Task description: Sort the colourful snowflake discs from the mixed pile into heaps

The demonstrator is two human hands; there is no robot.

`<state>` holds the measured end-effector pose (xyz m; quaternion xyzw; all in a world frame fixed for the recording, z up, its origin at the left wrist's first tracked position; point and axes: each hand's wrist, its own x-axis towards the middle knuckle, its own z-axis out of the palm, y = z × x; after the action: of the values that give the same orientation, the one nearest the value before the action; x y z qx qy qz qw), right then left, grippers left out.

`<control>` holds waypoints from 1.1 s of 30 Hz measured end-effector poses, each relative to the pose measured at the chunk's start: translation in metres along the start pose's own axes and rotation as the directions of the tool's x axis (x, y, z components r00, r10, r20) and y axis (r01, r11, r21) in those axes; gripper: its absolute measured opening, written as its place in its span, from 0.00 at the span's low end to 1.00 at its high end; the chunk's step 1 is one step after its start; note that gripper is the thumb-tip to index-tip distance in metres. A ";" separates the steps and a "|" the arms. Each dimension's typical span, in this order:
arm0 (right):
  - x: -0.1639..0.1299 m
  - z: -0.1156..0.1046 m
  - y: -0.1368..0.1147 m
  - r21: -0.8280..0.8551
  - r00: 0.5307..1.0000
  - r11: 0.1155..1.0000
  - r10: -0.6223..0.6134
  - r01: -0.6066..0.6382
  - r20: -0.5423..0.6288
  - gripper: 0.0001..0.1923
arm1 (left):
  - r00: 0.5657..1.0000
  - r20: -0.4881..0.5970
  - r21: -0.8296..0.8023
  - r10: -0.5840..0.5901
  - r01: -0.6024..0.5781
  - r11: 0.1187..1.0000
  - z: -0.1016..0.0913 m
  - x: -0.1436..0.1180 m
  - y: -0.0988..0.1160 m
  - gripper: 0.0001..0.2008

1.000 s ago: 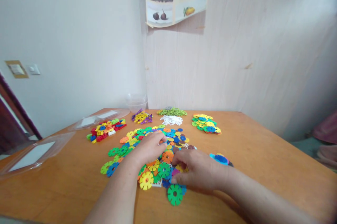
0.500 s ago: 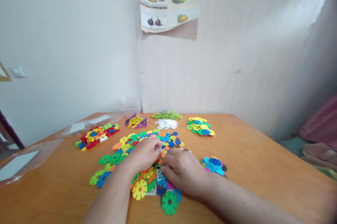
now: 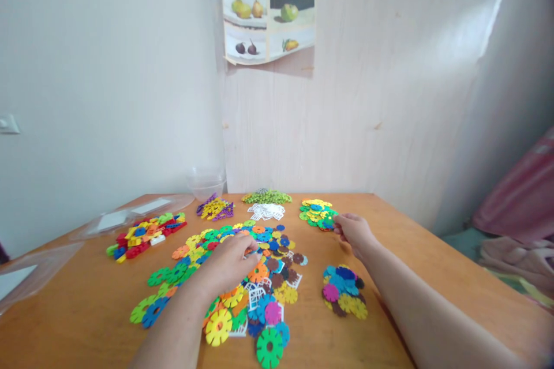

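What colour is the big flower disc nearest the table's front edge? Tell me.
Green: the flower disc lies flat on the table, clearest in the head view.

On the counter (image 3: 415, 242), the big disc pile (image 3: 242, 276) lies before me (centre), a smaller pile (image 3: 343, 291) to its right, the bowl (image 3: 206, 182) behind.

On the wooden table (image 3: 415, 253), a big spread of coloured plastic discs (image 3: 242, 276) is lying in the middle. The left hand (image 3: 229, 262) is resting palm-down on that spread, fingertips pinching at a piece. The right hand (image 3: 352, 231) is reaching right of the spread, touching the edge of a yellow-green disc pile (image 3: 315, 214).
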<state>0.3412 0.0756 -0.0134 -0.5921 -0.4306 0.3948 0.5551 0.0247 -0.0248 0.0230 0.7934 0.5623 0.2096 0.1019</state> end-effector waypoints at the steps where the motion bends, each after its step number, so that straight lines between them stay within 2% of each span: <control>1: 0.003 -0.002 0.003 0.014 1.000 1.000 0.028 -0.028 -0.006 0.06 | 1.000 0.002 0.004 -0.002 0.002 1.000 0.001 0.000 -0.001 0.10; 5: 0.009 0.000 0.012 0.028 0.997 0.997 0.071 -0.071 -0.013 0.05 | 1.000 0.005 0.006 -0.012 0.012 1.000 0.002 0.000 -0.002 0.10; 10: 0.009 0.001 0.008 0.038 0.999 0.999 0.034 -0.033 -0.038 0.06 | 1.000 -0.001 0.002 -0.009 0.009 1.000 -0.001 -0.001 0.002 0.09; 13: -0.002 0.004 -0.004 -0.032 0.999 0.999 -0.043 0.043 -0.008 0.06 | 1.000 -0.003 -0.006 -0.008 0.008 1.000 -0.002 0.000 0.002 0.09; 15: -0.017 0.010 -0.014 -0.129 0.986 0.980 -0.143 0.153 0.085 0.07 | 1.000 -0.010 -0.008 0.001 -0.001 1.000 -0.001 0.000 0.002 0.09; 17: -0.038 0.018 -0.025 -0.196 0.939 0.936 -0.241 0.291 0.245 0.10 | 1.000 -0.016 -0.003 0.011 -0.011 1.000 0.000 0.000 0.001 0.09; 19: -0.061 0.026 -0.034 -0.198 0.846 0.895 -0.278 0.400 0.454 0.12 | 1.000 -0.015 0.001 0.010 -0.010 1.000 0.000 0.000 0.002 0.08; 21: -0.086 0.032 -0.039 -0.225 0.704 0.855 -0.206 0.467 0.680 0.13 | 1.000 -0.017 0.004 -0.002 0.002 1.000 0.000 0.000 0.004 0.08; 23: -0.109 0.034 -0.041 -0.278 0.576 0.785 -0.118 0.553 0.809 0.16 | 1.000 -0.015 0.012 -0.017 0.017 1.000 -0.002 -0.001 0.008 0.07; 24: -0.119 0.035 -0.041 -0.301 0.526 0.738 -0.085 0.604 0.846 0.19 | 1.000 -0.013 0.016 -0.026 0.027 1.000 -0.003 -0.001 0.009 0.07; 26: -0.136 0.035 -0.041 -0.328 0.457 0.629 -0.049 0.705 0.888 0.27 | 0.999 -0.003 0.023 -0.043 0.043 0.999 -0.005 -0.002 0.012 0.06; 29: -0.151 0.037 -0.041 -0.342 0.411 0.502 -0.029 0.794 0.911 0.35 | 0.999 -0.001 0.028 -0.043 0.043 0.999 -0.006 -0.003 0.012 0.07; 31: -0.155 0.039 -0.041 -0.365 0.428 0.472 -0.031 0.803 0.903 0.35 | 1.000 -0.005 0.034 -0.027 0.027 0.999 -0.005 -0.003 0.011 0.07; 33: -0.154 0.042 -0.039 -0.394 0.467 0.470 -0.045 0.790 0.883 0.31 | 1.000 -0.009 0.040 -0.016 0.016 0.999 -0.004 -0.003 0.010 0.07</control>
<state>0.2496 -0.0568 0.0209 -0.3852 -0.8958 0.2065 0.0811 0.0305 -0.0317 0.0298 0.7898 0.5732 0.2008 0.0851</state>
